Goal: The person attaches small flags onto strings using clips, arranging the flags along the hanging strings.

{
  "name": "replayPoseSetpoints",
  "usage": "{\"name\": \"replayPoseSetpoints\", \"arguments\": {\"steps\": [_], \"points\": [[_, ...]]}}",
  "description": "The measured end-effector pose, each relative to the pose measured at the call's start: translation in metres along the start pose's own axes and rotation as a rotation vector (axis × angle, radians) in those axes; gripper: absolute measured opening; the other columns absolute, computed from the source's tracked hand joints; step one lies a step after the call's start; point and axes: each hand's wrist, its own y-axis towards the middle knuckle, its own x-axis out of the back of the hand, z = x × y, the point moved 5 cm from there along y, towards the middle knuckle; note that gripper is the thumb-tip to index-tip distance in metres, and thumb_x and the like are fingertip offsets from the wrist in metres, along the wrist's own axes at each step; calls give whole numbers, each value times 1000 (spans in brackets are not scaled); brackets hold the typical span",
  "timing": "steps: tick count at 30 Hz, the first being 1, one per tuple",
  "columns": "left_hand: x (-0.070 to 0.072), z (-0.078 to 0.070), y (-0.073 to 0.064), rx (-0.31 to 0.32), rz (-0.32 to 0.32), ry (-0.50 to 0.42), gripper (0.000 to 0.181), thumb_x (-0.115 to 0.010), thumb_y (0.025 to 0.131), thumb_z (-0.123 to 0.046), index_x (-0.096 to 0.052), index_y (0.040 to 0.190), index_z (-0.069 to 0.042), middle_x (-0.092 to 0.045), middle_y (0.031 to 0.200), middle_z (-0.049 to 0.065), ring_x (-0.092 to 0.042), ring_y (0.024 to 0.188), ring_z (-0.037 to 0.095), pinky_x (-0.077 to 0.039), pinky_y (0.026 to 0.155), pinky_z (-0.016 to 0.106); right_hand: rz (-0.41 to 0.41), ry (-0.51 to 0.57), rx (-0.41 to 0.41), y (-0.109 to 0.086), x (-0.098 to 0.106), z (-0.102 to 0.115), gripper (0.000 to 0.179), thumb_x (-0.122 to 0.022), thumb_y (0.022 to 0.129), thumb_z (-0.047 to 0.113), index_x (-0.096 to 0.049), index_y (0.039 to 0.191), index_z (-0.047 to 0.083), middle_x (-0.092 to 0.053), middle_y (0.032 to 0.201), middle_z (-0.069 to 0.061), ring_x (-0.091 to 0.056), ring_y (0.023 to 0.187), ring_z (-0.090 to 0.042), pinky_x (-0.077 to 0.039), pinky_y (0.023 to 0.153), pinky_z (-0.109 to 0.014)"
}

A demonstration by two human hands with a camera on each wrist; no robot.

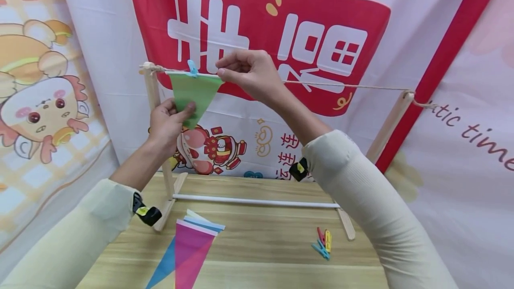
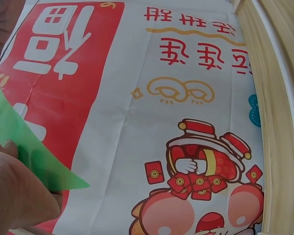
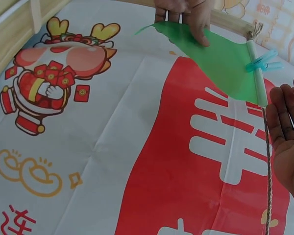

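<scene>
A green pennant [image 1: 192, 90] hangs at the left end of a string [image 1: 345, 85]. Its white top edge is clipped there by a light blue clothespin [image 1: 192, 69], seen also in the right wrist view as a clothespin [image 3: 262, 61]. My left hand [image 1: 167, 121] pinches the lower part of the pennant, thumb in front and fingers behind. At the pennant's upper right corner is my right hand [image 1: 250, 72], thumb tip right at the white edge and fingers relaxed. The right wrist view has its fingers [image 3: 284, 110] beside that corner, nothing held between them.
Wooden posts [image 1: 389, 126] hold the string, with a white rod [image 1: 257, 201] low between them. On the wooden table [image 1: 273, 240] lie a stack of pennants [image 1: 194, 246] at front left and several clothespins [image 1: 322, 243] at right. A printed cloth [image 1: 257, 12] hangs behind.
</scene>
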Motion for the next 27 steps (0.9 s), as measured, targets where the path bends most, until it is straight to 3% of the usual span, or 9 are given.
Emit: {"name": "replayPoseSetpoints", "arguments": {"steps": [3, 7, 14, 16, 18, 20, 22, 24, 27], "points": [[2, 0, -1, -4, -12, -23, 48, -78, 105, -43, -65, 143, -17, -74, 121, -13, -66, 127, 13, -50, 128, 42, 9, -3, 1, -3, -1, 1, 26, -81, 104, 21, -83, 122, 3, -85, 113, -8, -82, 97, -20, -69, 91, -31], [4, 0, -2, -6, -20, -33, 30, -79, 105, -41, -67, 126, -24, -75, 116, -14, -68, 120, 9, -53, 120, 34, 23, -2, 8, -7, -2, 2, 25, -81, 104, 20, -83, 123, 3, -86, 115, -9, -82, 99, -19, -69, 92, -32], [5, 7, -5, 18, -1, -16, 31, -81, 103, -42, -67, 123, -24, -77, 116, -16, -69, 125, 11, -50, 129, 42, 40, -20, 7, -14, -3, 4, 24, -81, 105, 18, -84, 124, 3, -86, 113, -10, -82, 97, -18, -69, 91, -31], [6, 11, -5, 28, 4, 24, 32, -81, 103, -44, -66, 124, -25, -76, 117, -17, -70, 124, 11, -56, 121, 33, 55, -24, 3, -17, -4, 3, 25, -81, 105, 18, -83, 124, 2, -86, 114, -10, -82, 97, -19, -69, 91, -31], [7, 15, -4, 35, 9, 54, 33, -81, 103, -45, -66, 124, -25, -75, 117, -16, -69, 121, 11, -61, 104, 24, 74, -24, -5, -20, -5, 2, 26, -80, 105, 17, -83, 125, 1, -87, 114, -10, -82, 97, -19, -68, 91, -32], [8, 20, -4, 36, 14, 96, 34, -81, 103, -46, -65, 125, -25, -75, 117, -17, -69, 117, 10, -61, 89, 17, 91, -24, -15, -23, -6, 0, 26, -80, 105, 17, -83, 125, 1, -87, 115, -10, -83, 99, -18, -68, 93, -32], [9, 24, -4, 39, 19, 129, 37, -80, 104, -47, -65, 127, -23, -74, 116, -16, -68, 114, 9, -59, 83, 16, 104, -24, -25, -26, -7, -2, 25, -80, 105, 17, -83, 125, 2, -87, 115, -10, -83, 98, -16, -68, 93, -32], [9, 28, -4, 44, 25, 171, 42, -80, 104, -48, -66, 132, -20, -74, 116, -16, -67, 115, 8, -58, 91, 19, 115, -25, -37, -28, -7, -5, 25, -81, 105, 18, -84, 126, 4, -87, 116, -9, -83, 99, -16, -68, 93, -32], [8, 33, -4, 56, 45, 227, 53, -80, 106, -46, -64, 144, -12, -74, 127, -7, -67, 126, 14, -54, 113, 33, 128, -27, -47, -32, -8, -11, 26, -81, 105, 19, -84, 126, 5, -87, 117, -7, -83, 99, -18, -69, 92, -33]]}}
